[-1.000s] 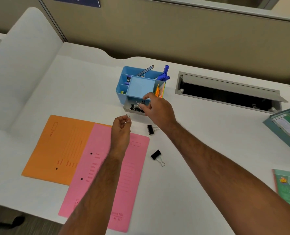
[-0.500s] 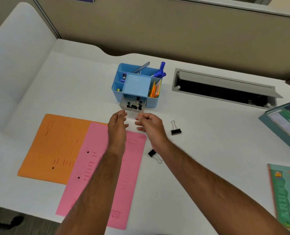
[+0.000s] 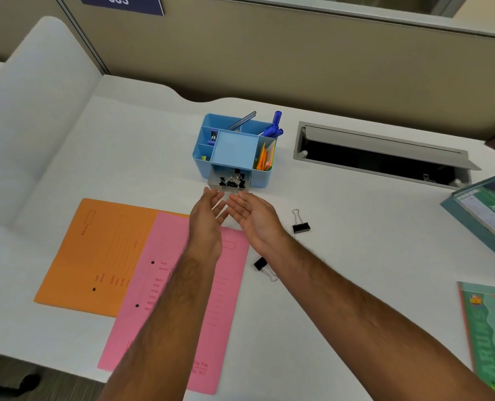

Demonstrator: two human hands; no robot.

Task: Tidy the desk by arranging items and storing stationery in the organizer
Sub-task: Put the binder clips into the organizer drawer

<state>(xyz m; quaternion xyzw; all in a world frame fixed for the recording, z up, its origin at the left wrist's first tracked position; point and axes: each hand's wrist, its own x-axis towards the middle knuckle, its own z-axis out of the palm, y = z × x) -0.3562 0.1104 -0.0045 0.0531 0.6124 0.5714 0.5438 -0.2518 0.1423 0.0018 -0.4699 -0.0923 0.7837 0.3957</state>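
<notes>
On the left of the desk the orange file lies under the pink file, both flat and placed as they were half a second ago. The left hand has uncurled from its loose pinch: its fingers are now spread and it holds nothing. Beside it the right hand has also turned palm-up, released and empty, where earlier its fingers were bunched. Both hands have moved up to just in front of the drawer, which stands pulled out of the blue organizer with clips heaped inside. Two binder clips remain loose on the desk: one by the right wrist, another right of the right hand, neither moved. Books sit at the far right.
</notes>
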